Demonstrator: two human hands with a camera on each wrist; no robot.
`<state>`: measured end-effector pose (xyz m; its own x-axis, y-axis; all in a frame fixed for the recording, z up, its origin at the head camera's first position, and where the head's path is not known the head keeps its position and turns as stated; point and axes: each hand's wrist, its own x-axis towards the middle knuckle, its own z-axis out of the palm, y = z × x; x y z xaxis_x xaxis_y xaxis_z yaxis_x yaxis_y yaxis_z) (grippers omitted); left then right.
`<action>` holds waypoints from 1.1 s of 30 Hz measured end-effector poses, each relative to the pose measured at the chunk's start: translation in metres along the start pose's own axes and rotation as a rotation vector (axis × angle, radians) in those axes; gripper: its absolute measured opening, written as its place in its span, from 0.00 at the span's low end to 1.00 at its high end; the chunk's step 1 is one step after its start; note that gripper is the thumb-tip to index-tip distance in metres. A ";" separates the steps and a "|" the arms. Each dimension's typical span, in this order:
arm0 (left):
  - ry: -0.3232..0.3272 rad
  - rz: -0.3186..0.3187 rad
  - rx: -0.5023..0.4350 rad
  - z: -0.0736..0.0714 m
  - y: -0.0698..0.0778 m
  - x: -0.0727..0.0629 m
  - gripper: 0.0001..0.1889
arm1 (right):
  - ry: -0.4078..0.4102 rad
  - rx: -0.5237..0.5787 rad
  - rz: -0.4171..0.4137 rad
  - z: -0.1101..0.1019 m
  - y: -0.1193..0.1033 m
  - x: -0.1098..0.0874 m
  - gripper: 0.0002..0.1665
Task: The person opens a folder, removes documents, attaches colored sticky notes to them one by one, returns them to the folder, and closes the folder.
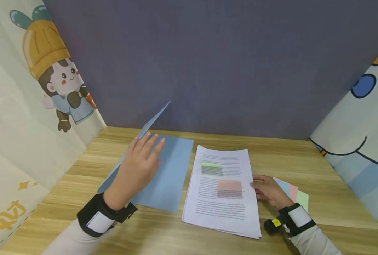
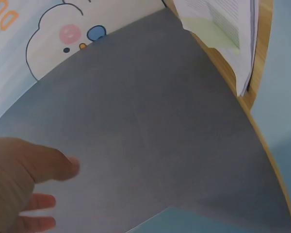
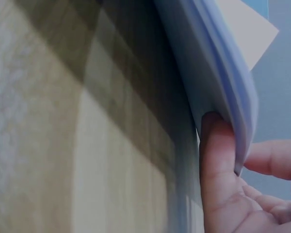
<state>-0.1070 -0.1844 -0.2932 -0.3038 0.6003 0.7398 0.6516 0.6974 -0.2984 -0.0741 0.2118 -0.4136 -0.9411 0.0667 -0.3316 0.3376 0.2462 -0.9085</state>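
Note:
A blue folder (image 1: 173, 166) lies spread at the left of the table, its left cover (image 1: 154, 120) standing tilted upward. Against that cover, in the head view, my left hand (image 1: 141, 163) has its fingers extended; the left wrist view shows nothing between the thumb and fingers (image 2: 24, 179). To the folder's right is a stack of printed sheets (image 1: 221, 209), with a green sticky note (image 1: 212, 168) and a pink one (image 1: 229, 186) on the top page. My right hand (image 1: 271, 191) pinches the stack's right edge. Its thumb and finger are on opposite faces of the sheets (image 3: 233, 82) in the right wrist view.
Blue, pink and green paper pieces (image 1: 302, 200) lie fanned on the table, partly behind my right hand. A dark grey panel (image 1: 208, 71) rises along the back edge of the wooden table (image 1: 329, 226). Cartoon-printed sheets (image 1: 10, 124) stand on both sides.

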 end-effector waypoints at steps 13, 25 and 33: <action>-0.282 -0.324 0.197 -0.014 -0.015 0.008 0.18 | -0.007 -0.008 -0.003 -0.003 0.003 -0.002 0.29; -0.497 -0.478 0.060 -0.018 -0.020 0.009 0.10 | 0.022 0.018 -0.040 -0.009 0.004 -0.009 0.27; -0.596 -0.496 -0.153 -0.018 -0.029 0.013 0.14 | 0.049 -0.014 -0.068 -0.018 0.005 -0.014 0.27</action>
<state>-0.1176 -0.2040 -0.2635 -0.8772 0.3718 0.3039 0.4174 0.9032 0.0999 -0.0593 0.2292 -0.4086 -0.9619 0.0963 -0.2558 0.2725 0.2653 -0.9249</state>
